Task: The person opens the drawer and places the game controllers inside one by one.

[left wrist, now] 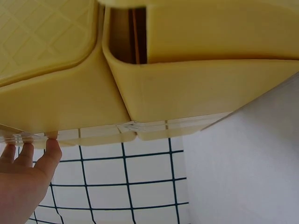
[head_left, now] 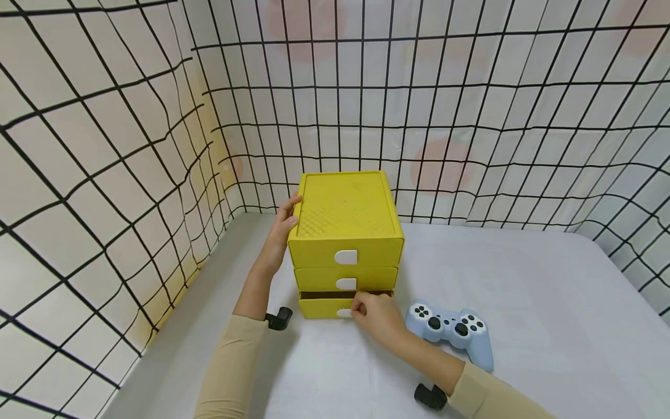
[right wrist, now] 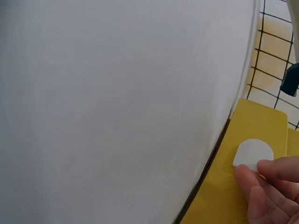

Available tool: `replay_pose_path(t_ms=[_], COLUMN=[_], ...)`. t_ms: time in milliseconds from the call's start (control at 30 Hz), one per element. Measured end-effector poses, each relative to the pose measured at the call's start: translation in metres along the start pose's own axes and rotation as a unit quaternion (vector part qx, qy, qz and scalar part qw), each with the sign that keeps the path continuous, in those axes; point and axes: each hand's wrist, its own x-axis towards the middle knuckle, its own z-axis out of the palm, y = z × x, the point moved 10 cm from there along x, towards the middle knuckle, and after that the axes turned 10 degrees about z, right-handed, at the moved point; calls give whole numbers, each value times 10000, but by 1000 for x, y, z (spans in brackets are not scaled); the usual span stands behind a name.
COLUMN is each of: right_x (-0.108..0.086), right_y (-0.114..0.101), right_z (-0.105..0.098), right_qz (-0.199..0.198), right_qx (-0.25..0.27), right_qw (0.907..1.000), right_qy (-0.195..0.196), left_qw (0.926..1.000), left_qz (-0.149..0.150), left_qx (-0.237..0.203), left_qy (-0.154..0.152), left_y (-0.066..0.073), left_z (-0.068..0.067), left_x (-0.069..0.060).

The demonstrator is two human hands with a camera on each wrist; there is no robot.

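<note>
Nearest, two beige sleeves [head_left: 489,393] reach over a white tabletop [head_left: 523,279], a black device [head_left: 430,397] at each wrist. On the right, just beyond the right forearm, lies a light blue game controller [head_left: 447,327]; the marks on its buttons are too small to read. The right hand [head_left: 381,317] pinches the plain white tab [head_left: 343,313] of the bottom drawer [head_left: 319,308], which stands slightly out of a yellow three-drawer cabinet [head_left: 345,203] at the centre. The middle drawer [head_left: 314,279] and top drawer [head_left: 314,253], each with a white tab, are closed. Farther back, the left hand [head_left: 280,235] rests against the cabinet's left side, its fingers extended. At the far edge rises a black wire grid [head_left: 337,87], backed by pale cloth with faint pink patches [head_left: 445,166].
</note>
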Motion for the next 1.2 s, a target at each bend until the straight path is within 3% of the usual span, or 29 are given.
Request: replay_pose_path(t_ms=[767, 1200], right_x=[-27, -39], right_y=[-15, -16], right_z=[-4, -1], right_qz=[-166, -1], right_qx=[-224, -157], right_qw=[9994, 9982], right_qy=[-224, -571], left_qw=[10000, 10000], left_qz=[-4, -43], left_qx=[47, -8], left_qy=[-61, -29], left_y=[-2, 0], left_z=[-1, -1], left_x=[0, 1])
